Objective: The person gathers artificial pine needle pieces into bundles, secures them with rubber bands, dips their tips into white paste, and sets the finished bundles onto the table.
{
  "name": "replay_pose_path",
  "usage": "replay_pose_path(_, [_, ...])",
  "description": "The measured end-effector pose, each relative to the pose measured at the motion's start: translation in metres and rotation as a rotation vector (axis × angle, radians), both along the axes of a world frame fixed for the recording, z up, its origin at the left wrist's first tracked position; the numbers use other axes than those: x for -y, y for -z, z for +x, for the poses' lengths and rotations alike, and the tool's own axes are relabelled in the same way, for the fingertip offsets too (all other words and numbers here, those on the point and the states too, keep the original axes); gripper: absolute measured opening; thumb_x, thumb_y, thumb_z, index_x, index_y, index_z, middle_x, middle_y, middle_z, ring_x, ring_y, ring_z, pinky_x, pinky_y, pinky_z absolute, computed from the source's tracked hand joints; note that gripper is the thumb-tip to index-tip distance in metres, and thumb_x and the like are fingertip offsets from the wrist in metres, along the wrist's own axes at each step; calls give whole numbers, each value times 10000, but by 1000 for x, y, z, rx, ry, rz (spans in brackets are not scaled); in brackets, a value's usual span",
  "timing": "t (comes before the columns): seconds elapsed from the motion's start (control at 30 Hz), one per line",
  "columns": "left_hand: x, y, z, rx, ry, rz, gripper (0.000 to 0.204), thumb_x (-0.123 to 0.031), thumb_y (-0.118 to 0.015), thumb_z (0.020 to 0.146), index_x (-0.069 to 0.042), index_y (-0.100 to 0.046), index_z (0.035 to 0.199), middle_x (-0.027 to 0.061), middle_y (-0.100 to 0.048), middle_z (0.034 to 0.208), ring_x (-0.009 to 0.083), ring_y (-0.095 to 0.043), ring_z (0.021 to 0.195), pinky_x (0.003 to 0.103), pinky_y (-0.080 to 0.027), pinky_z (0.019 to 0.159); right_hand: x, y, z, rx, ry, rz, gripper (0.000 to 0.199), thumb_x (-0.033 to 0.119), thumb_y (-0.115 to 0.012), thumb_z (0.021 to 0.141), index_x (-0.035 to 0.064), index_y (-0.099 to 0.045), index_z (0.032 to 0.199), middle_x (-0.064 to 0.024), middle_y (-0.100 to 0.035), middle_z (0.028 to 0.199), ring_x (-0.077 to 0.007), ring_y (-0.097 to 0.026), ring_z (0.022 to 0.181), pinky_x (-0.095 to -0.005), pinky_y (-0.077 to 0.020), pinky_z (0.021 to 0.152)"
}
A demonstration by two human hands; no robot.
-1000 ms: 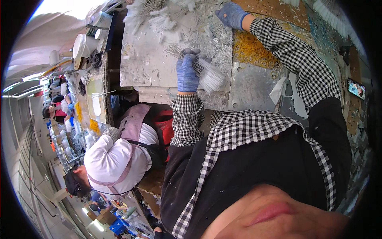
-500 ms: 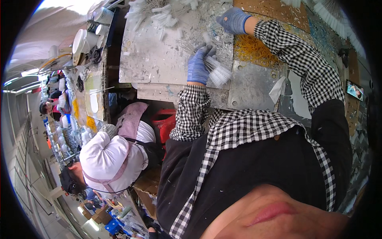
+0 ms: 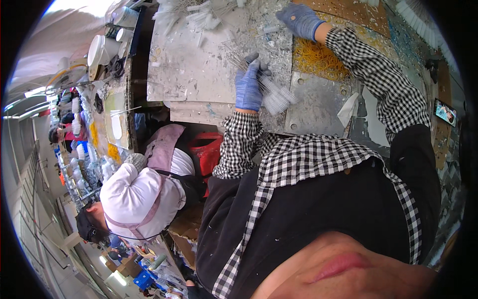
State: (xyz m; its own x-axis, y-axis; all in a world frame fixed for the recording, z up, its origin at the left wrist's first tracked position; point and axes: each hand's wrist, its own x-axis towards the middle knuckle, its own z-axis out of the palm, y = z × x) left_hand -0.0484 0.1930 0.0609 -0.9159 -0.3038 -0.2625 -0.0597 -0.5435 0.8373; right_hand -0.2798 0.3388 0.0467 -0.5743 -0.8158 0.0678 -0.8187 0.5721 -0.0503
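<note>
My left hand (image 3: 250,87), in a blue glove with grey fingertips, is closed round a bundle of white bristle brushes (image 3: 278,98). Their thin wire stems (image 3: 237,61) stick out beyond the thumb side, and the bristle heads fan toward the right. Farther off and to the right, my right hand (image 3: 301,21) in a matching glove hovers over the far part of the worktop; its fingers point left and are too indistinct to read. A single white brush (image 3: 271,30) lies just left of and below those fingertips.
A heap of white brushes (image 3: 203,19) covers the far left of the worktop (image 3: 194,70). Yellow rubber bands (image 3: 318,59) lie in a pile below my right hand. At the right edge rests a phone (image 3: 444,112). A co-worker (image 3: 144,199) bends at the left beside a red stool (image 3: 205,152).
My right hand has shifted slightly right. The brush bundle in my left hand has tilted and moved a little right, and a blurred white shape above that hand is gone.
</note>
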Motion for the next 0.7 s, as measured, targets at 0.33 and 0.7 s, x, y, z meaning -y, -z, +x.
replay_pose_path(0.33, [-3,-25,19,-269,-117,-737,236,-88,-594,973,5,-535,1183,102,-667,876,131,-636,818,271,-525,746,-11,-50,7,-49,-8,455,174,135,-555,847,107,-691,952,-141,-691,891,-335,-666,893,-462,-534,744])
replay_pose_path(0.7, [7,-20,-16,-273,-92,-530,234,-160,-481,1040,-8,-577,1190,-9,-514,669,64,-477,596,241,-441,585,62,-2,0,-128,-53,-127,227,83,-633,816,77,-645,1043,-133,-675,974,-320,-650,985,-417,-531,845])
